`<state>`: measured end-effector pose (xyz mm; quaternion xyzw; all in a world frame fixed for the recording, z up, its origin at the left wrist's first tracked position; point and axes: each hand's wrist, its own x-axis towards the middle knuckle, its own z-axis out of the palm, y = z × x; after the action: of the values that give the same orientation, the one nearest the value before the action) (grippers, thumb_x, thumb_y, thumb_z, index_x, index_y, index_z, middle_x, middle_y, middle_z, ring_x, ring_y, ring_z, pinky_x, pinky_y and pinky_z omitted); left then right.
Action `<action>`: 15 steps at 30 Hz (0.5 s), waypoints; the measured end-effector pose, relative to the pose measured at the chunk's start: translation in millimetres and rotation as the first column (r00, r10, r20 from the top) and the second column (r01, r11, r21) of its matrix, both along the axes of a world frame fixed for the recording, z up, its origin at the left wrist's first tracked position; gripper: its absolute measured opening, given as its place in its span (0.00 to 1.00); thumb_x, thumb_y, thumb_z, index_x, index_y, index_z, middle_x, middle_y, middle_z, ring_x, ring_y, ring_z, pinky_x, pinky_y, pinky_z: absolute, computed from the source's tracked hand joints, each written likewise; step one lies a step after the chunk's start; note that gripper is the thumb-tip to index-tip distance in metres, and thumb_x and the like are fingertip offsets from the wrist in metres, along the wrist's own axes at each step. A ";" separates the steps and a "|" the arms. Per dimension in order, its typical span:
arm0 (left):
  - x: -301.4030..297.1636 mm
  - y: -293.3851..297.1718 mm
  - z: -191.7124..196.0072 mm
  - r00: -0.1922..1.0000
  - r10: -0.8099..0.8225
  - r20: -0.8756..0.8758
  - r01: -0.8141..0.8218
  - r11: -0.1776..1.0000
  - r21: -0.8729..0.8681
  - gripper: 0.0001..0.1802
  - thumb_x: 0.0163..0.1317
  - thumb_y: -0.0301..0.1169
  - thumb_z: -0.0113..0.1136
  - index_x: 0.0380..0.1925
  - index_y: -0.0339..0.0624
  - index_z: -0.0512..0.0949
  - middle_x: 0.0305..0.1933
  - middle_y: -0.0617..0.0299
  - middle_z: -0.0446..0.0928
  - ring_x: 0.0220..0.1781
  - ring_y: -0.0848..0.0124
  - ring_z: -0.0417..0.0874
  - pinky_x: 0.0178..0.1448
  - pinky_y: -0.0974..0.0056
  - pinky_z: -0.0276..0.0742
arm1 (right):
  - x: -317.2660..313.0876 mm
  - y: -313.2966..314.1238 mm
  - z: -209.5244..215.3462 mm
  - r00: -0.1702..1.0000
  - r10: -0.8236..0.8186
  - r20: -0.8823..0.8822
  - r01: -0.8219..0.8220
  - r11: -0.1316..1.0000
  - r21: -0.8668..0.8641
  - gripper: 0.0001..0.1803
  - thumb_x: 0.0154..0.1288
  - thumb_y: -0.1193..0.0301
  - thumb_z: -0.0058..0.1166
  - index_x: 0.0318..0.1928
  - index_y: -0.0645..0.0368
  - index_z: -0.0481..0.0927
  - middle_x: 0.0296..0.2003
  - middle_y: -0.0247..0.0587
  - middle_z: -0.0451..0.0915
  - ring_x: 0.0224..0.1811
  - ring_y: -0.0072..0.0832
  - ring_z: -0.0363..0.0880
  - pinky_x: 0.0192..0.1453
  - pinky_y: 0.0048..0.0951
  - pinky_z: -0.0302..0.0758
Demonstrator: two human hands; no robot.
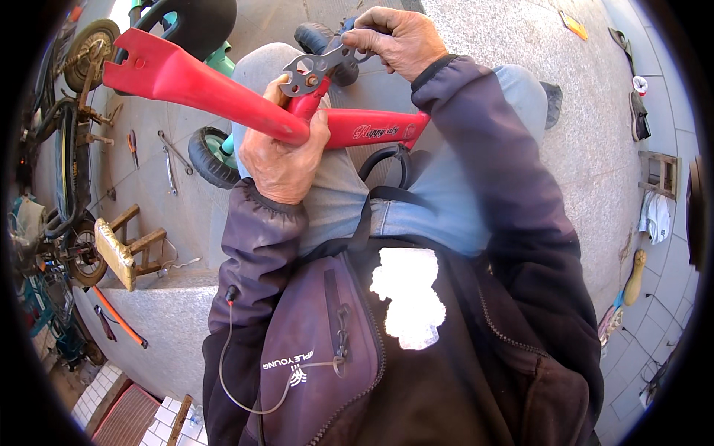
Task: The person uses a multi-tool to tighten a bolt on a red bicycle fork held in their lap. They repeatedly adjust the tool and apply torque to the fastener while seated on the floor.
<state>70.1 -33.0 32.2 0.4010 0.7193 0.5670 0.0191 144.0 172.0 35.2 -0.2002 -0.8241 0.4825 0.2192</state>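
Working bare-handed, gripped one red frame in the curled left hand, pinched one flat grey wrench in the right hand, near one bolt end.

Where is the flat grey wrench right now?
In the head view, the wrench is at the upper middle, its narrow end in the right hand, its wide end at the red frame, just above the left hand.

strong daylight in here: the frame looks crisp, the floor right of it is pale and washed out, and a patch below it glares pure white. the bike left of it looks dim; all around it, outer edges bend into black.
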 end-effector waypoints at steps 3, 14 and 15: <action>0.8 0.7 1.0 1.000 -0.001 -0.006 0.001 1.000 0.006 0.26 0.48 0.26 0.67 0.51 0.35 0.75 0.37 0.53 0.81 0.38 0.64 0.84 0.44 0.64 0.78 | 2.9 -4.6 -1.1 1.000 -0.013 0.000 0.013 0.997 -0.079 0.15 0.60 0.59 0.63 0.37 0.59 0.84 0.24 0.32 0.80 0.20 0.14 0.72 0.24 0.17 0.70; 1.7 0.1 0.3 0.999 0.014 -0.034 -0.014 1.000 0.002 0.25 0.48 0.25 0.65 0.49 0.35 0.76 0.35 0.52 0.80 0.35 0.62 0.83 0.43 0.63 0.78 | 5.7 -10.8 -5.8 0.999 -0.049 0.001 0.048 0.985 -0.164 0.15 0.63 0.59 0.61 0.36 0.59 0.81 0.22 0.31 0.77 0.16 0.13 0.69 0.17 0.17 0.66; 1.0 0.2 -0.4 0.999 0.011 -0.036 -0.011 1.000 0.004 0.24 0.48 0.25 0.65 0.49 0.35 0.76 0.35 0.52 0.80 0.34 0.62 0.83 0.42 0.63 0.78 | 6.0 -11.6 -5.9 0.999 -0.045 -0.006 0.043 0.983 -0.177 0.14 0.63 0.60 0.61 0.36 0.59 0.81 0.22 0.31 0.77 0.16 0.14 0.69 0.17 0.17 0.66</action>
<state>71.1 -32.8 31.8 0.4073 0.7207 0.5610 0.0023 150.0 160.4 29.3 -0.2343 -0.7724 0.5497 0.2154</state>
